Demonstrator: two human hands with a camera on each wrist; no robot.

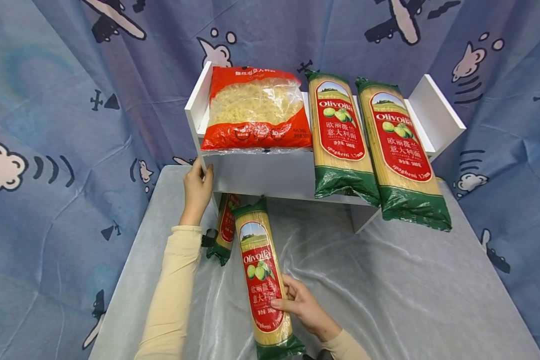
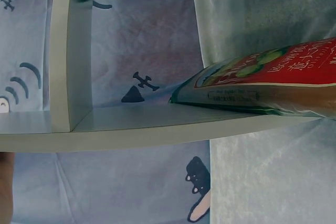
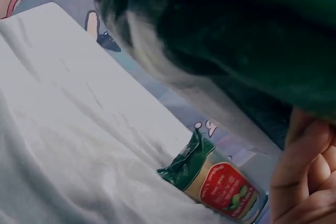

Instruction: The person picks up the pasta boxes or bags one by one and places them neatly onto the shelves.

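Biggest thing here is the tabletop (image 1: 387, 300), covered in a shiny pale cloth, with a blue cartoon-print backdrop (image 1: 49, 150) hung all around it. On it sits a white shelf (image 1: 270, 172) with raised ends. The shelf carries a red macaroni bag (image 1: 256, 110) on its left part and two spaghetti packs (image 1: 339, 135) side by side on the right, their green bottoms hanging over the front edge. Another spaghetti pack (image 1: 263, 280) lies lengthwise on the tabletop in front of the shelf, and the right hand (image 1: 303, 305) has its grip curled round the lower half of it. One more pack (image 1: 225, 227) pokes out from under the shelf, just left of that one. The left hand (image 1: 197, 190) has its fingers wrapped over the shelf's front left corner.
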